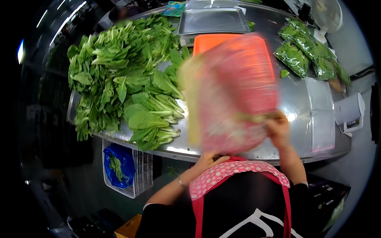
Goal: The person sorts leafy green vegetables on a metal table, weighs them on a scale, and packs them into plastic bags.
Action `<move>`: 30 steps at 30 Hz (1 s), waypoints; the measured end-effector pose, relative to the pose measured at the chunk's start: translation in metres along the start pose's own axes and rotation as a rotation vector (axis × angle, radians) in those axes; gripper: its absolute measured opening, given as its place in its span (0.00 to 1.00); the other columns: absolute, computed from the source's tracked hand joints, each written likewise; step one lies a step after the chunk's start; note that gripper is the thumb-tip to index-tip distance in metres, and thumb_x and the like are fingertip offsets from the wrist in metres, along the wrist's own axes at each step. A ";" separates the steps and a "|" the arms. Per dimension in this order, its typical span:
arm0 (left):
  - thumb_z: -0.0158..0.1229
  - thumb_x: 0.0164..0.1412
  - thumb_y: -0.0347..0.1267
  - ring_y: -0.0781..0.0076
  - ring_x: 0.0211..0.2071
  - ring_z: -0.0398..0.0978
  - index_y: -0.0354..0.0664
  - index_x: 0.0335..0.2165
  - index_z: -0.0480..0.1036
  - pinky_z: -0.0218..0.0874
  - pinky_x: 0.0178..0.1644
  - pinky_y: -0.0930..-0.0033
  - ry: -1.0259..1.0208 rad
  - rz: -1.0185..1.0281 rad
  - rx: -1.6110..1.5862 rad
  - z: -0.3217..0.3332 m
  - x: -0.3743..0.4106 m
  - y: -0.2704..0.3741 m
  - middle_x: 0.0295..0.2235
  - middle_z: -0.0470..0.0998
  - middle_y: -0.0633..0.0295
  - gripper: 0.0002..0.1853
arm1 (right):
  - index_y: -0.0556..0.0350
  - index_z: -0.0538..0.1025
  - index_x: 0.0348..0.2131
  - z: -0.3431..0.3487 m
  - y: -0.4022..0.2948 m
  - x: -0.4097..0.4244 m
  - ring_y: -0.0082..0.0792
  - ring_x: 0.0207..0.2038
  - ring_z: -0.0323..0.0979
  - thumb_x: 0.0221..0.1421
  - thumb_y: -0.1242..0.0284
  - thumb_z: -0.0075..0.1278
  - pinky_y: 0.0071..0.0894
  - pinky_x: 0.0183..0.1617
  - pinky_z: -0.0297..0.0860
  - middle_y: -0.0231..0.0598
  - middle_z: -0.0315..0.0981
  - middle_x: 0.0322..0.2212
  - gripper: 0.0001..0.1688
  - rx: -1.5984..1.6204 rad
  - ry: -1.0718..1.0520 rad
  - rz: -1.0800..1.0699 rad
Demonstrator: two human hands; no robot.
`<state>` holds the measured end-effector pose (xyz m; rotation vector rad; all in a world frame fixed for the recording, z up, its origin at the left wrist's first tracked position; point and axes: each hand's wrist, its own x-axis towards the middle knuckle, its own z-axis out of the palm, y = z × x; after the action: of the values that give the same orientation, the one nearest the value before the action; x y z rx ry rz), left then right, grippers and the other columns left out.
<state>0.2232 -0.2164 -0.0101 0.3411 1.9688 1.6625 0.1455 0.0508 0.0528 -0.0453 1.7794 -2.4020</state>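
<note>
A thin pink sheet with a yellow strip (214, 119) is blurred by motion above the steel table (293, 98). Cloth or plastic, I cannot tell which. At its right side, my right hand (278, 128) pinches its edge, with the fingertips blurred. My left hand (212, 162) is at the table's front edge, beside the top of a pink flowered apron (238, 168); its fingers are partly hidden, so its hold is unclear. Behind the sheet lies an orange plastic tray (214, 40), partly covered. Leafy green vegetables (148, 119) are heaped left of the sheet, stems towards it.
A weighing scale with a metal pan (214, 22) stands at the back. Bagged greens (309, 50) lie at the right, near clear plastic bags (321, 116), a white electric kettle (348, 111) and a fan (327, 15). Below the table is a white crate (143, 172) with a blue liner.
</note>
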 end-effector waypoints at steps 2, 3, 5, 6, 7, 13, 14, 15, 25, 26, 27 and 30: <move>0.54 0.60 0.30 0.71 0.42 0.71 0.36 0.50 0.63 0.64 0.44 0.71 0.217 0.106 -0.160 -0.001 -0.001 -0.003 0.45 0.70 0.57 0.21 | 0.58 0.69 0.44 -0.042 -0.017 -0.018 0.29 0.42 0.71 0.55 0.78 0.48 0.31 0.46 0.68 0.38 0.71 0.41 0.15 0.103 0.272 -0.230; 0.54 0.61 0.33 0.69 0.42 0.71 0.37 0.51 0.62 0.65 0.43 0.70 0.339 0.004 -0.309 0.001 -0.007 -0.011 0.46 0.68 0.56 0.21 | 0.60 0.69 0.45 -0.063 -0.018 -0.027 0.29 0.44 0.69 0.55 0.77 0.48 0.31 0.48 0.66 0.38 0.70 0.42 0.16 0.105 0.417 -0.261; 0.53 0.60 0.29 0.62 0.46 0.70 0.36 0.53 0.57 0.65 0.46 0.65 0.591 -0.256 -0.631 -0.011 -0.021 -0.012 0.46 0.68 0.52 0.24 | 0.62 0.68 0.47 -0.123 -0.007 -0.050 0.30 0.49 0.65 0.56 0.75 0.48 0.33 0.53 0.63 0.38 0.69 0.44 0.19 0.072 0.632 -0.264; 0.51 0.61 0.30 0.57 0.47 0.70 0.36 0.51 0.59 0.65 0.46 0.59 0.725 -0.333 -0.843 -0.017 -0.028 -0.011 0.46 0.68 0.50 0.21 | 0.62 0.67 0.49 -0.162 0.008 -0.063 0.31 0.51 0.63 0.56 0.74 0.49 0.34 0.55 0.60 0.39 0.68 0.45 0.21 0.039 0.703 -0.230; 0.55 0.59 0.31 0.56 0.46 0.70 0.34 0.50 0.58 0.65 0.47 0.57 0.756 -0.341 -1.057 -0.028 -0.037 -0.016 0.43 0.68 0.51 0.23 | 0.63 0.67 0.50 -0.207 0.025 -0.078 0.33 0.51 0.63 0.56 0.73 0.49 0.34 0.54 0.61 0.39 0.68 0.46 0.22 -0.034 0.743 -0.149; 0.54 0.59 0.33 0.56 0.50 0.64 0.35 0.43 0.61 0.58 0.55 0.49 0.968 -0.157 -1.261 -0.064 -0.061 -0.055 0.46 0.65 0.48 0.17 | 0.67 0.67 0.50 -0.201 0.009 -0.052 0.37 0.51 0.64 0.58 0.71 0.47 0.32 0.55 0.60 0.47 0.67 0.47 0.23 -1.309 1.084 -0.200; 0.54 0.59 0.33 0.56 0.51 0.63 0.34 0.44 0.61 0.56 0.56 0.48 1.002 -0.167 -1.270 -0.072 -0.061 -0.052 0.48 0.64 0.48 0.19 | 0.68 0.67 0.50 -0.158 0.002 -0.031 0.38 0.51 0.64 0.58 0.71 0.46 0.32 0.55 0.60 0.48 0.67 0.47 0.23 -1.082 0.994 -0.307; 0.54 0.59 0.33 0.56 0.52 0.61 0.33 0.46 0.61 0.55 0.57 0.48 1.022 -0.176 -1.272 -0.080 -0.058 -0.050 0.49 0.63 0.47 0.20 | 0.65 0.68 0.49 -0.120 0.004 -0.008 0.38 0.50 0.66 0.58 0.71 0.45 0.30 0.54 0.60 0.47 0.69 0.45 0.21 -0.973 0.738 -0.313; 0.60 0.55 0.36 0.55 0.52 0.61 0.37 0.50 0.60 0.51 0.59 0.57 0.951 -0.354 -1.556 -0.116 -0.051 -0.052 0.50 0.62 0.51 0.28 | 0.75 0.69 0.45 0.219 0.140 0.177 0.47 0.44 0.72 0.37 0.39 0.57 0.38 0.47 0.67 0.62 0.71 0.40 0.55 -0.885 -0.369 0.255; 0.60 0.55 0.35 0.55 0.52 0.61 0.38 0.50 0.60 0.51 0.59 0.57 0.949 -0.360 -1.580 -0.119 -0.051 -0.049 0.50 0.62 0.51 0.27 | 0.74 0.70 0.43 0.233 0.143 0.179 0.47 0.43 0.73 0.33 0.38 0.59 0.36 0.46 0.67 0.62 0.72 0.39 0.55 -0.911 -0.362 0.280; 0.60 0.55 0.35 0.55 0.52 0.62 0.38 0.50 0.61 0.52 0.58 0.57 0.947 -0.369 -1.610 -0.120 -0.052 -0.049 0.50 0.61 0.51 0.27 | 0.74 0.71 0.43 0.239 0.143 0.180 0.46 0.43 0.73 0.33 0.38 0.59 0.36 0.46 0.67 0.63 0.72 0.39 0.55 -0.943 -0.415 0.327; 0.60 0.56 0.36 0.55 0.50 0.64 0.39 0.49 0.61 0.55 0.56 0.56 0.857 -0.226 -1.599 -0.130 -0.055 -0.058 0.49 0.63 0.51 0.26 | 0.74 0.70 0.42 0.245 0.153 0.178 0.47 0.42 0.73 0.33 0.42 0.61 0.37 0.45 0.68 0.63 0.72 0.38 0.53 -0.990 -0.457 0.388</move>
<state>0.2053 -0.3649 -0.0404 -1.2508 0.3998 2.7645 0.0132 -0.2499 -0.0325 -0.2943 2.2426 -0.9823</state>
